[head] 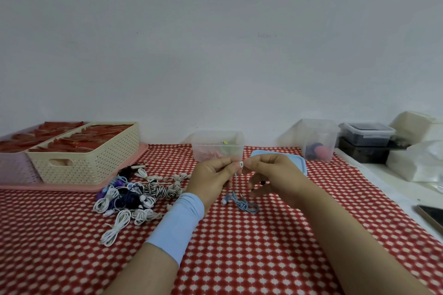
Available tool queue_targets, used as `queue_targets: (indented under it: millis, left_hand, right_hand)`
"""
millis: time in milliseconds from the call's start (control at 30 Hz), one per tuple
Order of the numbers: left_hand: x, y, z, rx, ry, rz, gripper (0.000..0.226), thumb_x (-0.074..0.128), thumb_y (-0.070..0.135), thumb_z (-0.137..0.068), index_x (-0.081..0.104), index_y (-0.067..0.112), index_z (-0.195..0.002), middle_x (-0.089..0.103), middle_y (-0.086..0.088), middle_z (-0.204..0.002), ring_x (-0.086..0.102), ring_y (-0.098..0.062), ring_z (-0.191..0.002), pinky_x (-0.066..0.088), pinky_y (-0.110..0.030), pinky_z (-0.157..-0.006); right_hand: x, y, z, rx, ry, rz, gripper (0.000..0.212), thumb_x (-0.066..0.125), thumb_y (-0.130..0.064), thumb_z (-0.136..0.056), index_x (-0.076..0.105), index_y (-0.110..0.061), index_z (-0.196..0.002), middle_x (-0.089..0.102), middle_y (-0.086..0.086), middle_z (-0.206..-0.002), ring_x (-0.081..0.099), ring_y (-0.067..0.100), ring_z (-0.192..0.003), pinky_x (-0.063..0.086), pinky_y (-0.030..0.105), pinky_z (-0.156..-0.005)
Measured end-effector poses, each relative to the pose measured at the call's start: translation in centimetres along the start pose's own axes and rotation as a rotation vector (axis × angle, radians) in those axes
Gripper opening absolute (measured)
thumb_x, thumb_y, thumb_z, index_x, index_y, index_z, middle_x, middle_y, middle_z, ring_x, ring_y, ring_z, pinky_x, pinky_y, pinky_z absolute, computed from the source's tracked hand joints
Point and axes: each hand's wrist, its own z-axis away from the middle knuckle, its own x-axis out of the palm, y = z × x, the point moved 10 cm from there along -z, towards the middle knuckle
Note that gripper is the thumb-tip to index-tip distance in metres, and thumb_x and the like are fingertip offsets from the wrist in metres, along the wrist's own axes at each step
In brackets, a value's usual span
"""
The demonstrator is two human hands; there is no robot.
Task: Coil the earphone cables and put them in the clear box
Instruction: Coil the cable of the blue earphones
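A blue-grey earphone cable (242, 203) hangs from my two hands, and its lower part lies in loose loops on the red patterned cloth. My left hand (213, 179) and my right hand (273, 175) both pinch its white upper end at about chest-centre, just in front of the clear box (217, 145). The box stands open at the back of the table, with a few coloured items inside. A pile of tangled earphones (136, 194), white, black and purple, lies to the left of my left wrist.
The blue lid (299, 163) lies behind my right hand. A cream basket (96, 155) sits on a pink tray (134, 165) at the left. A second clear tub (317, 141) and dark boxes (366, 141) stand at the right. A phone (431, 218) lies near the right edge.
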Motion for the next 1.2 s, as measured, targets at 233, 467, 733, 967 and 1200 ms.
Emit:
queue_targets:
  millis: [233,467,733,967,1200]
  left_hand:
    - [0.8,0.5,0.2,0.028,-0.065,0.058,0.017,0.063,0.015,-0.094,0.076,0.023,-0.1,0.072,0.006,-0.076,0.053,-0.012,-0.063,0.051,-0.022,-0.065]
    - [0.9,0.5,0.0,0.05,-0.048,0.086,0.018,0.06,0.012,-0.095,0.077,0.016,-0.096,0.07,0.002,-0.076,0.053,-0.013,-0.062,0.05,-0.024,-0.066]
    - [0.9,-0.4,-0.1,0.007,-0.014,0.173,0.021,0.06,0.013,-0.095,0.079,0.023,-0.094,0.07,-0.003,-0.079,0.056,-0.019,-0.07,0.052,-0.038,-0.077]
    - [0.5,-1.5,-0.1,-0.097,0.031,0.242,0.018,0.065,0.013,-0.093,0.08,0.02,-0.087,0.071,-0.008,-0.079,0.058,-0.013,-0.065,0.054,-0.032,-0.069]
    - [-0.2,-1.5,-0.2,-0.093,0.054,0.197,0.013,0.069,0.013,-0.089,0.079,0.022,-0.093,0.068,-0.009,-0.073,0.061,-0.012,-0.062,0.058,-0.036,-0.074]
  right_hand:
    - [0.6,0.6,-0.1,0.022,-0.078,-0.065,0.028,0.061,-0.021,-0.098,0.07,0.004,-0.107,0.07,0.011,-0.097,0.061,0.019,-0.064,0.057,0.035,-0.06]
    - [1.7,1.6,-0.1,0.148,-0.132,-0.161,0.023,0.057,-0.024,-0.099,0.068,-0.004,-0.094,0.06,0.003,-0.079,0.055,0.015,-0.059,0.061,0.038,-0.062]
    - [1.3,1.7,-0.1,0.169,-0.026,-0.145,0.023,0.064,-0.027,-0.096,0.074,-0.008,-0.089,0.061,0.001,-0.074,0.053,0.013,-0.057,0.059,0.037,-0.06]
    - [-0.4,-1.1,0.1,-0.128,0.181,0.022,0.007,0.071,-0.014,-0.092,0.076,-0.009,-0.091,0.073,0.007,-0.076,0.062,0.017,-0.06,0.059,0.034,-0.057]
    - [0.3,-2.5,0.6,-0.229,0.091,0.187,0.013,0.073,-0.012,-0.09,0.081,-0.019,-0.097,0.078,0.004,-0.084,0.067,0.015,-0.067,0.059,0.031,-0.056]
